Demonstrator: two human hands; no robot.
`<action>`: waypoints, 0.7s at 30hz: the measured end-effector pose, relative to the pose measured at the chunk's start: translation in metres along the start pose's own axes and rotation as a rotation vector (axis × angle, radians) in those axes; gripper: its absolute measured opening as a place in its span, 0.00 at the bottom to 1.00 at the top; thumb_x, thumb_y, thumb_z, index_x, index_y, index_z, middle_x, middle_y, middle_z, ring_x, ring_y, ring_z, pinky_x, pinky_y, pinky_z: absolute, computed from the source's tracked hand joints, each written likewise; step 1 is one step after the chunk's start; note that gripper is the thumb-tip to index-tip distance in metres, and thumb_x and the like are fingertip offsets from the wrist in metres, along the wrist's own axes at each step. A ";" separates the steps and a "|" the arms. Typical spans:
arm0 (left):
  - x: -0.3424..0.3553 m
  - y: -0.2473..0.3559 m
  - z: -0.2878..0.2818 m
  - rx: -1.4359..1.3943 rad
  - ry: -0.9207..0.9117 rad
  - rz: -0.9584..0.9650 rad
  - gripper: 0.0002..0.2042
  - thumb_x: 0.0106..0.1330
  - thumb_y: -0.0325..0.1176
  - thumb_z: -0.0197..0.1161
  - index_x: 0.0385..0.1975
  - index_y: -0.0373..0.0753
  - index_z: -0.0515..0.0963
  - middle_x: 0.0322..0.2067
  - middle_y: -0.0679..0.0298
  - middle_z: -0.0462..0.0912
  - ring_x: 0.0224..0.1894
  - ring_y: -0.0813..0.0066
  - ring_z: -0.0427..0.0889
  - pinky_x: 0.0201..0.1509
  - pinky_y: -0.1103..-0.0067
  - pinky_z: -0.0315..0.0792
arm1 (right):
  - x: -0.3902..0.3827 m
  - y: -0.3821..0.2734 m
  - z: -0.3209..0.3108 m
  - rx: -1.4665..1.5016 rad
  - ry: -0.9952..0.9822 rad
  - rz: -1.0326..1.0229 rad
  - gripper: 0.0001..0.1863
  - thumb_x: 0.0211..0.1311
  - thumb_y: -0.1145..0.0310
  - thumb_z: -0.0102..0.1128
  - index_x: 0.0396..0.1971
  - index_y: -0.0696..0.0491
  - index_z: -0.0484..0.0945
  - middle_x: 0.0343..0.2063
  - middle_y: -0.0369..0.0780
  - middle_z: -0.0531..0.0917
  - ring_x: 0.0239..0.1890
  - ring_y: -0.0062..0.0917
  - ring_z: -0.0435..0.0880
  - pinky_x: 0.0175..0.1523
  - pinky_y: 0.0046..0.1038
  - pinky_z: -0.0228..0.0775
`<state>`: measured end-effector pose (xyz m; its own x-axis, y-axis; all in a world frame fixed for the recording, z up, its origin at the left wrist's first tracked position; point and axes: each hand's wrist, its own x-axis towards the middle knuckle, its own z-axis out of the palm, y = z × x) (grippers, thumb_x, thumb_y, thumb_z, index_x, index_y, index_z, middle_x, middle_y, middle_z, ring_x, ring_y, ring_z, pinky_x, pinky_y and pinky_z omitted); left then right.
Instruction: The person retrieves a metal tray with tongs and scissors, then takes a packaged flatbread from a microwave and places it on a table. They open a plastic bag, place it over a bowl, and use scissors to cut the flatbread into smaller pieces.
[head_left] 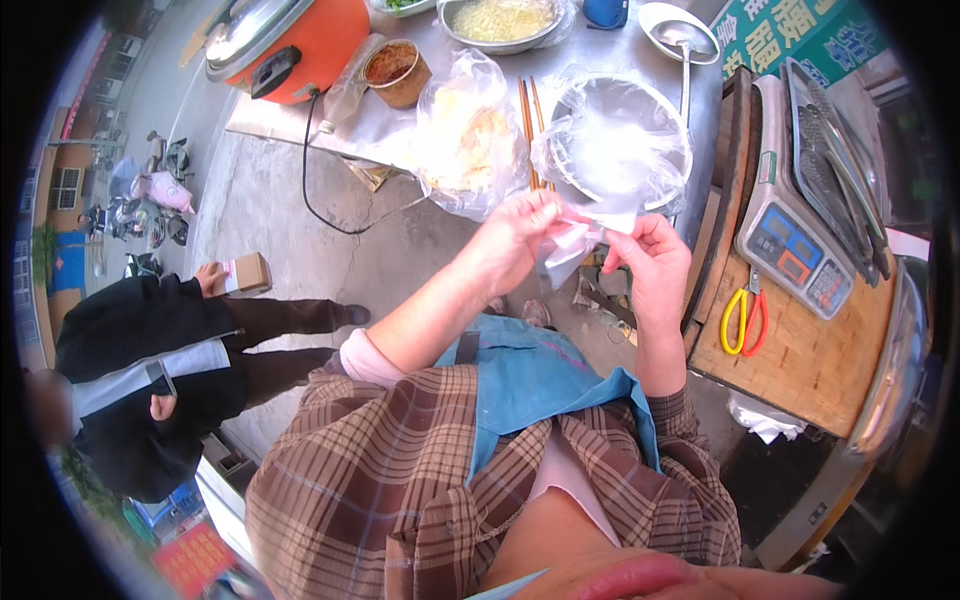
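A crumpled whitish, thin plastic bag [566, 250] is stretched between my two hands, just off the near edge of the metal table. My left hand [522, 228] pinches one end of it, and the fingertips of my right hand [652, 262] grip the other. Right beyond them sits a round metal bowl [640, 95] covered with clear plastic film. Brown chopsticks [530, 120] lie to the left of that bowl. Further left, a clear plastic bag [465, 140] holds pale yellowish food.
An orange cooker [300, 55], a tub of red-brown paste [398, 75] and a ladle [684, 60] in a white bowl stand on the metal table. To the right, a wooden board carries a scale [795, 235] and scissors [745, 315]. A person [150, 370] holding a box stands at left.
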<state>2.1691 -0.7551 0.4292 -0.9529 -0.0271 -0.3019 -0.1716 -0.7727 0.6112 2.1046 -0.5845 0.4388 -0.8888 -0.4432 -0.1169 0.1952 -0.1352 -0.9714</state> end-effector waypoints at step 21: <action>-0.149 0.006 -0.189 0.834 0.394 0.315 0.09 0.59 0.30 0.61 0.36 0.36 0.72 0.19 0.72 0.69 0.22 0.84 0.68 0.26 0.85 0.65 | -0.020 0.109 0.174 -0.875 -0.695 -0.098 0.04 0.52 0.73 0.56 0.27 0.54 0.71 0.19 0.47 0.78 0.24 0.42 0.79 0.30 0.38 0.70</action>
<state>2.3571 -0.8758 0.3399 -0.8596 -0.4833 -0.1660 -0.1895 -0.0002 0.9819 2.2155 -0.7446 0.3714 -0.4061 -0.9003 -0.1568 -0.4648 0.3512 -0.8128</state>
